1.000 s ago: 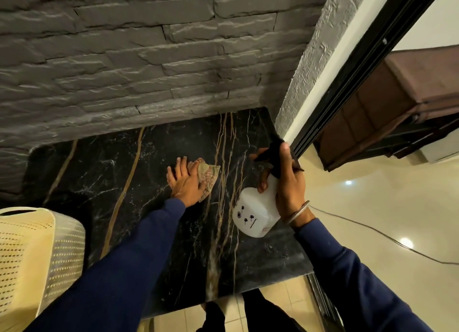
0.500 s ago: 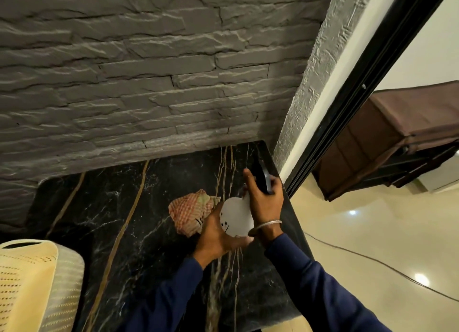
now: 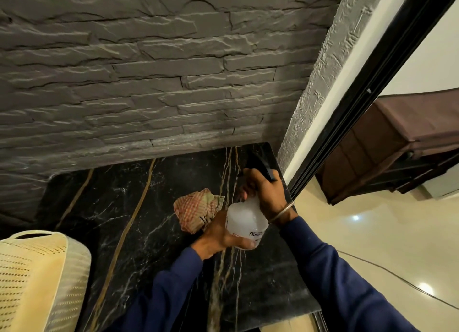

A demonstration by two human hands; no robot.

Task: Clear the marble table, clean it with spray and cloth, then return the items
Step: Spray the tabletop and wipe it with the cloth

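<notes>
The translucent white plastic spray bottle (image 3: 244,222) is clamped at its black trigger head by the right hand (image 3: 269,195); its base is cupped by the left hand (image 3: 218,234); the crumpled checked cloth (image 3: 197,208) lies just left of both, nearer the left; the bottle's long axis is tilted away.

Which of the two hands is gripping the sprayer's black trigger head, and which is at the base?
The right hand wraps the neck below the black trigger head of the spray bottle. The left hand cups the bottle's base and also pinches the checked cloth.
</notes>
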